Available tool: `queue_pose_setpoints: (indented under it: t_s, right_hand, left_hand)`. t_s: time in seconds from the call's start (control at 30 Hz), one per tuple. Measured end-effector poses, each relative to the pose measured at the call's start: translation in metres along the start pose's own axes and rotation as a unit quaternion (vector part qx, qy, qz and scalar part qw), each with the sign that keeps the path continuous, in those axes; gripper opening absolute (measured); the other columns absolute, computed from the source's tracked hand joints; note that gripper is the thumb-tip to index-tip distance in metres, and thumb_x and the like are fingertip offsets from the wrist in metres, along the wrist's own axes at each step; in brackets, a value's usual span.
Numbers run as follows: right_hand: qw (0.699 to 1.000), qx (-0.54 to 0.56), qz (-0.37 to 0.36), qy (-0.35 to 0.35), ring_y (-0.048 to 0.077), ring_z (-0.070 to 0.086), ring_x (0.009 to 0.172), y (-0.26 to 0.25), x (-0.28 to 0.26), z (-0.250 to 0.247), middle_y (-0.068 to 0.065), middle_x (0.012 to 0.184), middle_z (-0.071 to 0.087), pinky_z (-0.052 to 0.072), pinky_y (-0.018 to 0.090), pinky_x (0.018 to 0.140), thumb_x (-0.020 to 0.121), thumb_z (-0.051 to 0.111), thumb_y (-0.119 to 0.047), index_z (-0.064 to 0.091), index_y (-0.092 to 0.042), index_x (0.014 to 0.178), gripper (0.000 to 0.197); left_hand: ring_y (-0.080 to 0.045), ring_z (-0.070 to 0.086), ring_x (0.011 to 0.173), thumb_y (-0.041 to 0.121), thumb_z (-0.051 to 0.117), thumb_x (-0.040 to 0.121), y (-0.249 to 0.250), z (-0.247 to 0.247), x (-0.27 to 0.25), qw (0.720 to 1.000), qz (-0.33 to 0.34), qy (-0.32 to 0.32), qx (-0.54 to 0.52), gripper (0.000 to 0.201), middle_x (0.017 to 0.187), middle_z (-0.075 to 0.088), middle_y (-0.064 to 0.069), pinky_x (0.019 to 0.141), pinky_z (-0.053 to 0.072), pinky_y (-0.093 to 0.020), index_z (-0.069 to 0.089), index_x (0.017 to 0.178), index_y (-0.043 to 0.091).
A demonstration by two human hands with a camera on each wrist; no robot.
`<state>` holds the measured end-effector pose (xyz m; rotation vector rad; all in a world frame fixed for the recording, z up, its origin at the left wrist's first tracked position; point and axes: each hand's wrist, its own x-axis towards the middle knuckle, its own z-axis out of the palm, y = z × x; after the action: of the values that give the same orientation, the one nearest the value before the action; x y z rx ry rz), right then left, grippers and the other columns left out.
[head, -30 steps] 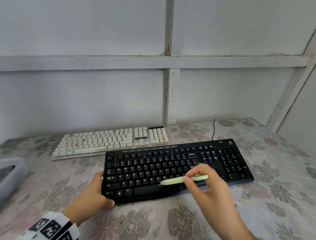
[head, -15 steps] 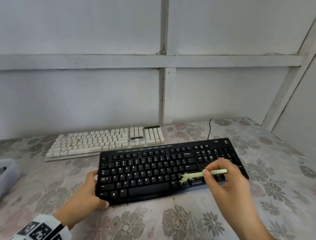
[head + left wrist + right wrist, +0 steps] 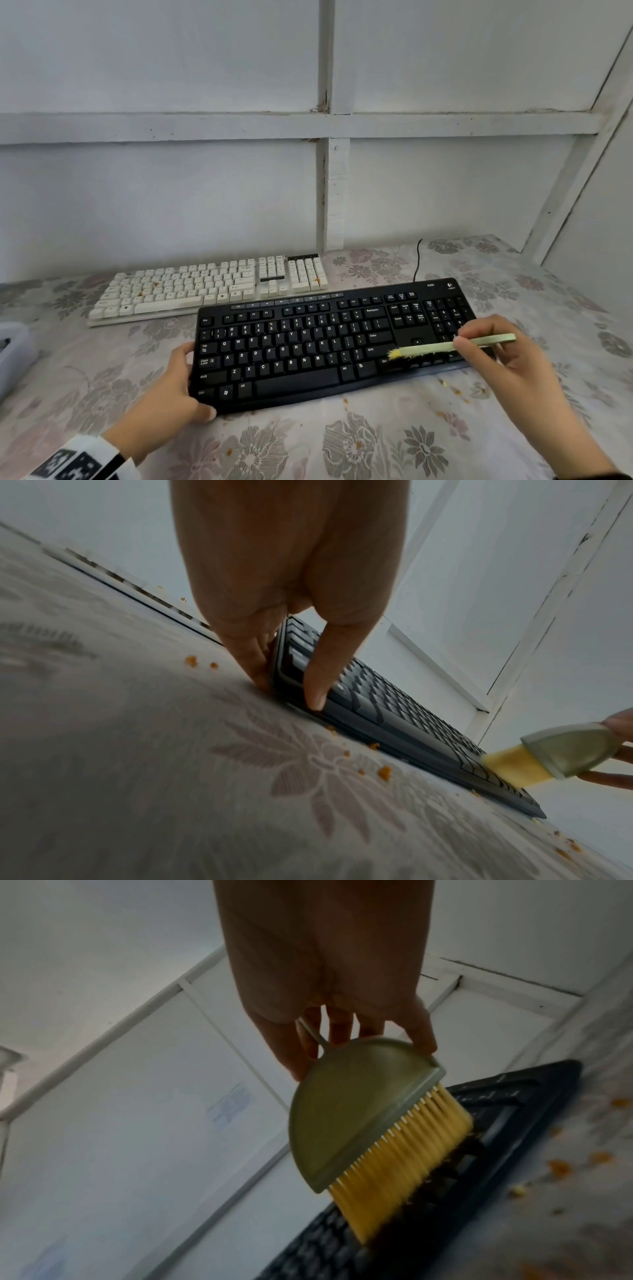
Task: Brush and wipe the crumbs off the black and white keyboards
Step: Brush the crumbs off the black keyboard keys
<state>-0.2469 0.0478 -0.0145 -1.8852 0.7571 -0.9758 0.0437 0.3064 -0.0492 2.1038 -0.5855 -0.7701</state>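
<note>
Right wrist alone shows brush bristles, blurrily.

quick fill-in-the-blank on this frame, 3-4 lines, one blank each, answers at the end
1. The right hand holds a small ____ with yellow bristles.
2. The left hand grips the ____ end of the black keyboard.
3. Orange specks still lie on the keys of the ____ keyboard behind it.
4. Loose crumbs lie on the flowered ____ in front of the black keyboard.

Answers: brush; left; white; tablecloth
</note>
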Motion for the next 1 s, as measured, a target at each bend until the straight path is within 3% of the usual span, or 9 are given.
queue_pose_setpoints:
  t_s: [0.07,0.2,0.33,0.4,0.47,0.57,0.83,0.93,1.0]
  right_hand:
    - [0.999,-0.036,-0.012,0.032,0.011,0.057,0.074,0.007,0.003,-0.008,-0.008,0.081,0.062,0.041,0.020,0.062,0.073,0.068,-0.051,0.063,-0.026,0.084,0.028]
    - [0.996,-0.058,-0.018,0.059,0.017,0.055,0.073,0.010,0.006,-0.018,-0.007,0.084,0.061,0.038,0.017,0.055,0.083,0.069,-0.018,0.062,-0.023,0.078,0.010]
    - [0.999,-0.030,-0.039,0.024,0.010,0.056,0.075,0.011,0.004,-0.020,-0.005,0.083,0.062,0.041,0.023,0.061,0.066,0.064,-0.071,0.064,-0.022,0.085,0.052]
    - [0.997,-0.050,-0.034,0.057,0.004,0.054,0.069,0.012,0.011,-0.026,-0.007,0.083,0.062,0.039,0.013,0.054,0.079,0.071,-0.041,0.062,-0.026,0.077,0.018]
    - [0.994,-0.075,-0.033,0.078,0.009,0.053,0.066,0.017,0.015,-0.032,-0.013,0.082,0.062,0.036,0.013,0.051,0.084,0.069,-0.013,0.061,-0.025,0.076,0.016]
    - [0.998,-0.052,-0.008,0.034,0.023,0.053,0.071,0.023,0.017,-0.038,-0.009,0.080,0.062,0.039,0.028,0.058,0.083,0.068,-0.012,0.062,-0.019,0.080,0.010]
    - [0.994,-0.068,-0.007,0.085,0.004,0.055,0.067,0.030,0.023,-0.047,-0.011,0.080,0.062,0.038,0.008,0.051,0.084,0.067,-0.011,0.061,-0.024,0.075,0.017]
    - [0.989,-0.094,0.013,0.110,0.011,0.046,0.049,0.029,0.021,-0.048,0.000,0.071,0.060,0.034,0.013,0.040,0.086,0.066,-0.013,0.059,-0.032,0.075,0.022]
    - [0.979,-0.139,-0.003,0.148,0.015,0.049,0.056,0.017,0.020,-0.046,0.002,0.077,0.059,0.037,0.011,0.044,0.086,0.065,-0.013,0.055,-0.038,0.074,0.029]
  left_hand:
    - [-0.015,0.060,0.095,-0.013,0.065,0.070,0.001,0.000,0.000,1.000,-0.001,0.001,-0.003,0.093,0.112,0.058,0.003,0.072,0.046,-0.027,0.017,0.138,0.026]
    - [-0.016,0.060,0.095,-0.013,0.065,0.069,0.000,0.000,0.000,1.000,-0.003,0.003,-0.004,0.092,0.112,0.058,0.003,0.077,0.048,-0.031,0.018,0.137,0.027]
    - [-0.016,0.060,0.095,-0.013,0.065,0.069,0.001,0.000,0.000,1.000,-0.005,0.003,-0.002,0.092,0.115,0.058,0.003,0.076,0.047,-0.030,0.018,0.137,0.026]
    - [-0.016,0.060,0.095,-0.012,0.065,0.069,0.000,0.000,0.000,1.000,-0.006,0.002,-0.001,0.092,0.114,0.058,0.003,0.075,0.047,-0.030,0.017,0.138,0.026]
    - [-0.016,0.060,0.095,-0.012,0.066,0.069,0.000,0.001,0.000,1.000,-0.007,0.001,0.000,0.092,0.114,0.058,0.003,0.075,0.047,-0.030,0.017,0.138,0.026]
    - [-0.014,0.060,0.094,-0.013,0.065,0.070,0.000,0.001,0.000,1.000,-0.006,0.000,-0.002,0.093,0.115,0.058,0.002,0.072,0.046,-0.027,0.017,0.138,0.026]
    - [-0.016,0.059,0.096,-0.015,0.065,0.069,0.000,0.000,0.000,1.000,-0.009,-0.004,-0.014,0.094,0.114,0.057,0.001,0.075,0.047,-0.030,0.017,0.139,0.026]
    - [-0.016,0.060,0.094,-0.015,0.066,0.069,0.001,0.000,-0.001,1.000,-0.007,-0.003,-0.010,0.094,0.112,0.058,0.001,0.070,0.046,-0.026,0.017,0.140,0.024]
    - [-0.016,0.060,0.094,-0.015,0.066,0.069,0.001,0.000,-0.002,1.000,-0.001,-0.002,-0.008,0.094,0.110,0.058,0.001,0.070,0.046,-0.025,0.017,0.140,0.023]
